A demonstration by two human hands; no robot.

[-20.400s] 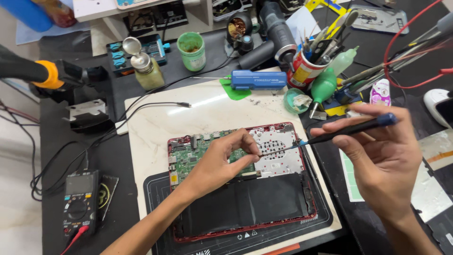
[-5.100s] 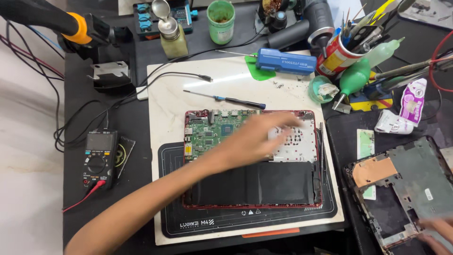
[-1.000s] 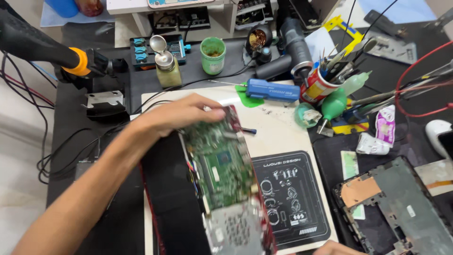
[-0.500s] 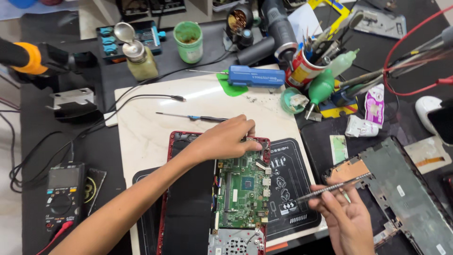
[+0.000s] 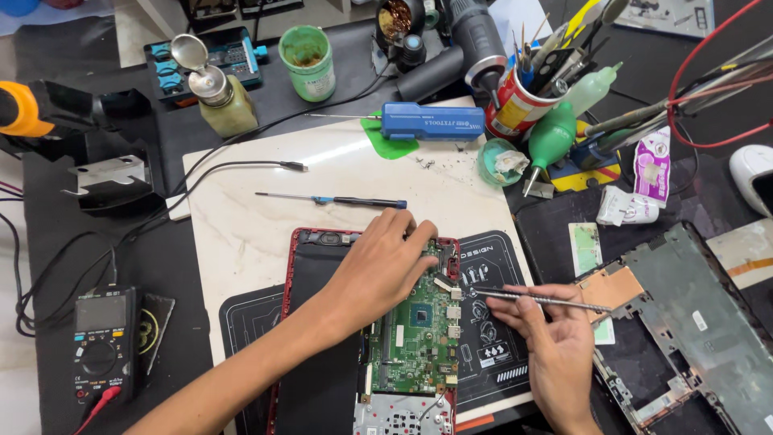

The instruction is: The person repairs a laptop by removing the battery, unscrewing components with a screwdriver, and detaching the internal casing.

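An opened red laptop base (image 5: pixel 322 242) lies lengthwise on the white marble board, its black battery (image 5: pixel 318 338) on the left and its green circuit board (image 5: pixel 419 338) on the right. My left hand (image 5: pixel 378 266) rests palm down on the top end of the circuit board, fingers bent over its edge. My right hand (image 5: pixel 555 346) holds metal tweezers (image 5: pixel 539 300) whose tips point left and touch the board's right edge near a small connector. A blue-handled screwdriver (image 5: pixel 338 200) lies just above the laptop.
A black mat (image 5: pixel 491 322) lies under the laptop. A grey laptop chassis (image 5: pixel 684 322) sits at right. Multimeter (image 5: pixel 101 342) at left, blue tool (image 5: pixel 431 121), tool cup (image 5: pixel 515 105), green cup (image 5: pixel 307 60), glass dispenser bottle (image 5: pixel 221 97), green squeeze bulb (image 5: pixel 551 137) and cables crowd the back.
The laptop base was turned from crosswise to lengthwise and set down on the mat. My left hand has shifted slightly on the board's top; my right hand has brought the tweezers to the board's edge.
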